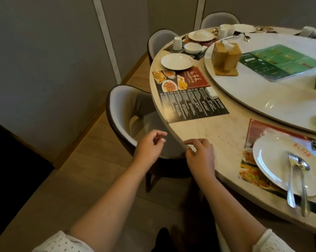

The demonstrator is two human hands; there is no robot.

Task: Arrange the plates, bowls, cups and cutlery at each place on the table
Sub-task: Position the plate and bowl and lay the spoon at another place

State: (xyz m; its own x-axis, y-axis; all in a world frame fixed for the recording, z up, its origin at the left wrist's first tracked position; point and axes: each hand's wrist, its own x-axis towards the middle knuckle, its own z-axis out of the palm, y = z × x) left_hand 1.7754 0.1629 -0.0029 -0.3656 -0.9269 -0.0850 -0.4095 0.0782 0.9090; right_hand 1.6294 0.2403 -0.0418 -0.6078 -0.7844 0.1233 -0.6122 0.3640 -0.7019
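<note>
My left hand point(150, 145) hovers over the chair beside the round table's edge, fingers loosely curled, holding nothing. My right hand point(199, 154) sits at the table rim point(173, 131), fingers loosely curled and empty. A white plate point(273, 160) with a fork point(290, 179) and a spoon point(303, 184) on it lies on a menu placemat at the right. Further off, an empty white plate point(177, 61) lies beside another placemat point(190, 95). Behind it stand a small bowl point(192, 47), an upturned cup point(177, 43) and a plate holding a bowl point(201, 35).
A marble turntable point(262, 99) fills the table's middle, carrying a wooden tissue holder point(226, 55) and a green menu point(281, 62). A white chopstick rest point(211, 93) lies on the near placemat. Grey chairs point(124, 106) ring the table; panelled walls stand at the left.
</note>
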